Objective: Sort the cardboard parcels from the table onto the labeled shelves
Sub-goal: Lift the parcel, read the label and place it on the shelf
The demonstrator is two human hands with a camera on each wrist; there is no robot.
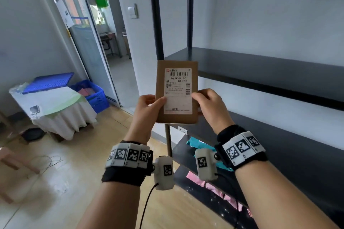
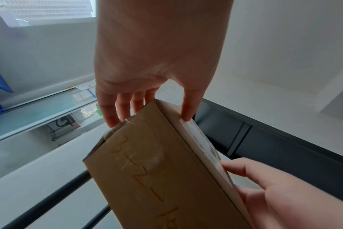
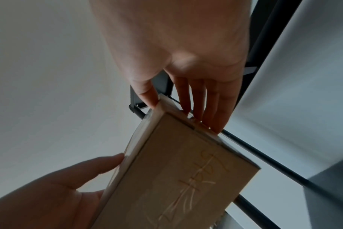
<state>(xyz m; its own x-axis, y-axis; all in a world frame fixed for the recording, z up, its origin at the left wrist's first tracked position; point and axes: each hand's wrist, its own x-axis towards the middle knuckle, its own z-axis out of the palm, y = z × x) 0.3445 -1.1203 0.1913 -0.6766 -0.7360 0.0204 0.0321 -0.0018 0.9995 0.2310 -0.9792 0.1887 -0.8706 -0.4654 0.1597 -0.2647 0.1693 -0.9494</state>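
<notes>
A flat brown cardboard parcel [image 1: 176, 72] with a white shipping label [image 1: 177, 98] facing me stands upright in the air in front of a black shelf rack. My left hand [image 1: 147, 106] holds its lower left edge, thumb on the label and fingers behind. My right hand [image 1: 210, 106] grips the lower right edge the same way. The left wrist view shows the parcel [image 2: 155, 178] from below with orange handwriting on its side, pinched by my left hand [image 2: 147, 99]. In the right wrist view the parcel [image 3: 182, 178] sits between thumb and fingers of my right hand [image 3: 186, 100].
The black rack has an upper shelf [image 1: 260, 69] and a middle shelf [image 1: 297, 145], both bare where visible. A lower shelf holds a teal packet [image 1: 199, 145] and pink packets [image 1: 214, 186]. At left stands a cloth-covered table [image 1: 55, 109] with blue crates [image 1: 95, 95] beside an open doorway.
</notes>
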